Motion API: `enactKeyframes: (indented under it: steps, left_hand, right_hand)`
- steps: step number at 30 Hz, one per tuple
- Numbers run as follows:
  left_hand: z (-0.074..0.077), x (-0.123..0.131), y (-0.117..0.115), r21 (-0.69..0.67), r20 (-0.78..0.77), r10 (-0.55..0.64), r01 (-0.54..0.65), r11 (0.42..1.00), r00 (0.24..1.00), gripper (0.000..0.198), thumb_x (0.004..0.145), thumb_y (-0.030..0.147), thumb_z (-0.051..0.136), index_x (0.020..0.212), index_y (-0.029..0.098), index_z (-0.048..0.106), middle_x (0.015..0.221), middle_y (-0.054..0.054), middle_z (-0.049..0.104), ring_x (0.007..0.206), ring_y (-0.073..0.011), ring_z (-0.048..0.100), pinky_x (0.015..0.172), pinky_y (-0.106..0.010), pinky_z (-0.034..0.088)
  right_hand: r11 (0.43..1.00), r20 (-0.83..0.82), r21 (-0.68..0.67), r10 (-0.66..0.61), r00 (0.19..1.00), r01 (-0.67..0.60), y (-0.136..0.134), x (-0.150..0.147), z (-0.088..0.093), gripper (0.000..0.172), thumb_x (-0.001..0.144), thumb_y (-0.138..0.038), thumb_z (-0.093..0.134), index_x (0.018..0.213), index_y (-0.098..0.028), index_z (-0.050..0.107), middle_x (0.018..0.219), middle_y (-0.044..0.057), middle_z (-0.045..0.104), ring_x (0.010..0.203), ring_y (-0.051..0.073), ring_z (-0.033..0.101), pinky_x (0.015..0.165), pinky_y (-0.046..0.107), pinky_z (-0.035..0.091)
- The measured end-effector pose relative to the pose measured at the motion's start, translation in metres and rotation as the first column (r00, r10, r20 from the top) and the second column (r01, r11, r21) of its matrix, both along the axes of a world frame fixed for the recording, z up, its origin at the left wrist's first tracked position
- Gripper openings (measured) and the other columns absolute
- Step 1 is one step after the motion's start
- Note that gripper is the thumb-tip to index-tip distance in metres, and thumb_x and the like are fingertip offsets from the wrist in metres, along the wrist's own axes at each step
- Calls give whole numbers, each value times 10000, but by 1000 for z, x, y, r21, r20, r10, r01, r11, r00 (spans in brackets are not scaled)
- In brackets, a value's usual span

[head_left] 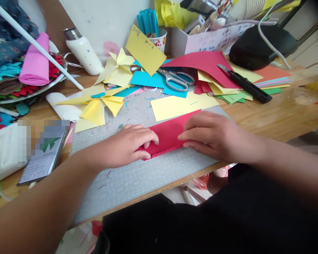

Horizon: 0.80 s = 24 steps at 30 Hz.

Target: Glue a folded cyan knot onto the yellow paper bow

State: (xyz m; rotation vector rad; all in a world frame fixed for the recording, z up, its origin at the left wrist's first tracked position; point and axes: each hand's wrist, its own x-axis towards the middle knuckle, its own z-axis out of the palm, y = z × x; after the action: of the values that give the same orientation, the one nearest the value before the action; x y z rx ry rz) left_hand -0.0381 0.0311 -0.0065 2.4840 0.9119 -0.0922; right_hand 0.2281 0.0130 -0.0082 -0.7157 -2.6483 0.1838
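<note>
A strip of red paper [166,134] lies slantwise on the grey cutting mat [137,183], its near edge folded or rolled over in a narrow band. My left hand [129,144] grips its left end, thumb at the near edge and fingers curled on top. At the right end, my right hand [209,135] pinches the same near edge, fingers bent together. Just behind the red paper is a pale yellow paper strip [182,106]. Scissors [177,79] with grey handles rest farther back on blue paper [148,80].
A black utility knife [246,84] lies on stacked coloured paper at the back right. Folded yellow paper shapes [95,106] sit at the back left. A phone [46,155] is on the left, a white bottle [83,51] behind. The table's front edge [148,195] runs close to my lap.
</note>
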Motion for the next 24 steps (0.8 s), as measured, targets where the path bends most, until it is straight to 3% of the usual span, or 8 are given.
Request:
enactKeyframes:
  steps: [5, 7, 9, 11, 14, 18, 22, 24]
  left_hand:
    - [-3, -3, 1, -4, 67, 18, -18, 1000, 998, 106, 821, 175, 575, 916, 221, 584, 837, 31, 629, 862, -167, 542, 822, -325, 363]
    - [1, -5, -3, 45, 174, 106, -115, 992, 979, 85, 832, 203, 559, 913, 215, 583, 790, 26, 630, 776, -152, 559, 739, -298, 404]
    - [9, -8, -14, 189, 380, 212, -300, 935, 900, 45, 848, 240, 535, 837, 204, 559, 699, 24, 600, 653, -137, 539, 627, -277, 411]
    - [16, -8, -27, 370, 580, 160, -433, 822, 799, 156, 862, 231, 498, 708, 207, 498, 581, 35, 516, 541, -124, 464, 558, -283, 388]
    - [17, -2, -41, 520, 633, -67, -360, 775, 771, 115, 834, 146, 561, 766, 217, 501, 580, 42, 533, 536, -117, 483, 558, -281, 429]
    - [11, 6, -39, 557, 702, -19, -532, 638, 712, 300, 789, 186, 683, 1030, 222, 507, 940, -60, 614, 852, -193, 617, 722, -336, 537]
    - [11, 6, -37, 670, 640, -45, -528, 522, 767, 357, 760, 195, 718, 1049, 230, 513, 949, -63, 592, 853, -211, 607, 728, -360, 548]
    - [12, 3, -37, 704, 609, -66, -501, 502, 790, 336, 760, 112, 690, 1036, 225, 535, 922, -61, 601, 835, -208, 604, 732, -367, 545]
  right_hand:
    - [996, 192, -14, 88, 977, -87, -2, -30, -10, 261, 942, -192, 435, 911, -136, 688, 850, 98, 637, 770, 189, 552, 693, 332, 435]
    - [994, 197, -69, 97, 976, -85, 1, -35, -11, 259, 934, -171, 439, 903, -126, 693, 815, 95, 638, 746, 183, 555, 674, 323, 435]
    - [981, 76, -182, 75, 994, -60, 6, -35, -7, 206, 912, -169, 492, 936, -123, 691, 834, 91, 647, 758, 168, 569, 684, 301, 447]
    - [951, -153, -308, -38, 988, -11, 12, -35, 1, 143, 882, -170, 555, 934, -132, 682, 841, 75, 650, 767, 145, 578, 702, 277, 456]
    - [851, -537, -521, -267, 800, -66, 16, -41, 13, 87, 843, -235, 635, 862, -151, 646, 775, 27, 627, 696, 112, 567, 661, 256, 465]
    - [618, -775, -629, -445, 449, -472, 8, -67, 13, 210, 747, -312, 732, 805, -194, 569, 741, -16, 621, 647, 108, 582, 642, 275, 510]
    - [420, -724, -667, -561, 402, -615, -4, -90, 2, 271, 666, -330, 791, 782, -207, 579, 747, -8, 649, 696, 132, 616, 714, 316, 535]
    - [400, -719, -669, -561, 410, -626, -5, -93, -2, 274, 671, -365, 783, 817, -211, 610, 781, 1, 668, 722, 143, 624, 769, 348, 535]
